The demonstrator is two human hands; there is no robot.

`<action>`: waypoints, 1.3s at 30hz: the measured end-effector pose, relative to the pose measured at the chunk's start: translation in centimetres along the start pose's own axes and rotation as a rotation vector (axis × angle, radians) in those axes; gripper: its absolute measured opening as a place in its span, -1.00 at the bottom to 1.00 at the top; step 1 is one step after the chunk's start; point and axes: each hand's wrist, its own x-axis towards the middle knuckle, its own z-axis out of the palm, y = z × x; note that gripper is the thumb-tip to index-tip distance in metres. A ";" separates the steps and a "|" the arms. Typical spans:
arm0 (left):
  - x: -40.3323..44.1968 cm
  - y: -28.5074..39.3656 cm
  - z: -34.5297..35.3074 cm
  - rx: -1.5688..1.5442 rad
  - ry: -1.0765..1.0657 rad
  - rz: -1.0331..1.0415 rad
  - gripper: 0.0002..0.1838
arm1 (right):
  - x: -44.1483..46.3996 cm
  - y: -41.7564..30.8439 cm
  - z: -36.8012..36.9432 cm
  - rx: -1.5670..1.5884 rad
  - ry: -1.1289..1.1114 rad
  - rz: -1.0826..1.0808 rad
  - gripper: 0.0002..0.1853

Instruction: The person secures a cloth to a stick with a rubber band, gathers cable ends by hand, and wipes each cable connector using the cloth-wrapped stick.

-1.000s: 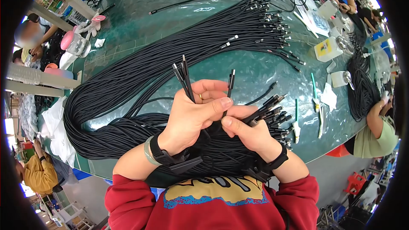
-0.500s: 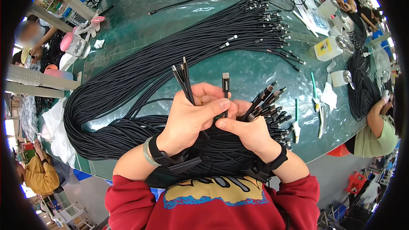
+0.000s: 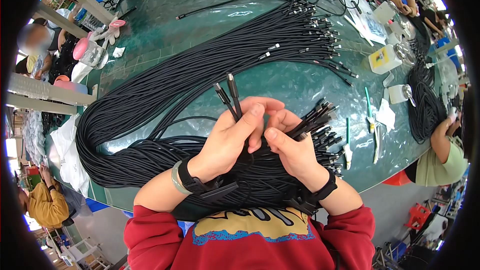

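Observation:
Closed round a few black cables, my left hand has their metal-tipped plugs standing up beyond the thumb. My right hand is just to its right, fingers curled, with a cluster of black cable plugs at its fingers. No single upright plug shows between the hands. Under both wrists lies a thick heap of black cables. Beyond the hands a large looped bundle of black cables stretches across the green table, its plugs fanned out at the far right end.
On the green table, a yellow-labelled bottle, a small jar, green-handled brushes and a white tissue are on the right. A pink-lidded jar is at left. Co-workers sit around the table.
The single plug that stood upright between my hands is no longer seen there. The cables in my left hand have shifted right and spread, and that hand's fingers have moved.

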 end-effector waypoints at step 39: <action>-0.6 0.1 2.1 -0.138 0.276 0.005 -0.93 | -0.1 -0.1 0.0 -0.012 0.030 0.167 -0.79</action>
